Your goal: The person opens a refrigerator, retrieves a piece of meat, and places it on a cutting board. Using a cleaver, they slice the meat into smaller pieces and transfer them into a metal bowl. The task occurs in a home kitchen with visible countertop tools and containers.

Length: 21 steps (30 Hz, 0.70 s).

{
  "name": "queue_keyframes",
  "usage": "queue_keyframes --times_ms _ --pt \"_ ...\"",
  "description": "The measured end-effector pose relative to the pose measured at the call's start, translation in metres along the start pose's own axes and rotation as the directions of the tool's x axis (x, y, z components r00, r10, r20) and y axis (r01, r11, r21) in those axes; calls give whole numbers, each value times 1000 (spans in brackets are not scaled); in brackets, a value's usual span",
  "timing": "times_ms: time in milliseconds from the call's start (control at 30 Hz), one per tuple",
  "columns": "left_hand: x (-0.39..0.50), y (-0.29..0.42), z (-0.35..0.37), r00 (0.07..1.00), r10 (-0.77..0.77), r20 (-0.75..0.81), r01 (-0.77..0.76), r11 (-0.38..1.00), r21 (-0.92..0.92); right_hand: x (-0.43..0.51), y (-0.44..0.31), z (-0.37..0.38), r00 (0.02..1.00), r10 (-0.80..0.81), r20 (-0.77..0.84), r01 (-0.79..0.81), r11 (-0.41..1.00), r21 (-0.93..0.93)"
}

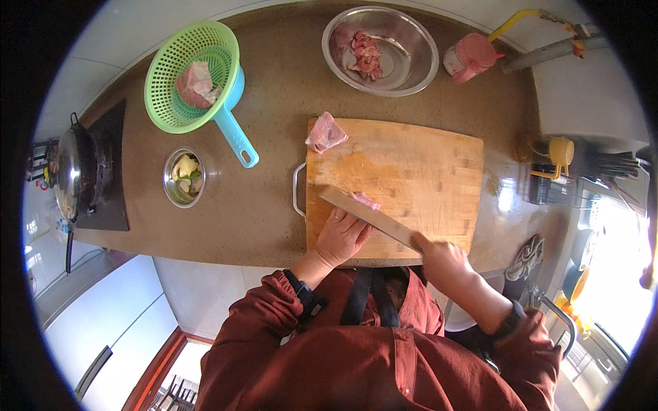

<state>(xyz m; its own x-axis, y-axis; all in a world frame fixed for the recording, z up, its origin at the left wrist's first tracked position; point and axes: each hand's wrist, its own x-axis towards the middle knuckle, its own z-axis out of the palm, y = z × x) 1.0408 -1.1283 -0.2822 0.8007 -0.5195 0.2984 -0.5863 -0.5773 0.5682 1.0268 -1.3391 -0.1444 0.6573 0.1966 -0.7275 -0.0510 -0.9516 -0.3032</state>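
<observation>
My right hand [442,257] grips the handle of a cleaver-like kitchen knife [378,218], its blade slanting up to the left over the wooden cutting board [437,169]. Just below the blade, my left hand [342,236] rests with bent fingers; the blade hides what lies at its fingertips. A small piece of raw meat [366,200] shows along the far side of the blade. Near the board's far left corner lies a larger chunk of raw meat [326,133]. Cut meat pieces [366,56] sit in a steel bowl [414,85] beyond the board.
A green colander [159,110] with a meat chunk rests over a blue-handled strainer [236,136] at the far left. Nearer stands a small steel bowl [167,192] with pale pieces. A lidded pan [74,174] is at the left, a red-lidded container [470,56] far right, a cloth [525,258] near right.
</observation>
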Motion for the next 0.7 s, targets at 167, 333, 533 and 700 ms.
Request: queue_keyframes --times_ms 167,333,533,700 --pt "-1 -1 2 1000 -1 -10 0 998 -69 40 -3 19 994 -71 -83 74 997 27" --pt "-5 1 3 998 63 32 -59 992 -113 -11 25 27 994 76 -82 -72 996 60" --pt "0 4 -1 993 112 -31 -108 987 117 59 -28 28 983 -116 -141 113 993 -29" --pt "1 3 -1 994 74 -76 -72 997 30 45 0 22 982 -139 -125 136 990 -35"
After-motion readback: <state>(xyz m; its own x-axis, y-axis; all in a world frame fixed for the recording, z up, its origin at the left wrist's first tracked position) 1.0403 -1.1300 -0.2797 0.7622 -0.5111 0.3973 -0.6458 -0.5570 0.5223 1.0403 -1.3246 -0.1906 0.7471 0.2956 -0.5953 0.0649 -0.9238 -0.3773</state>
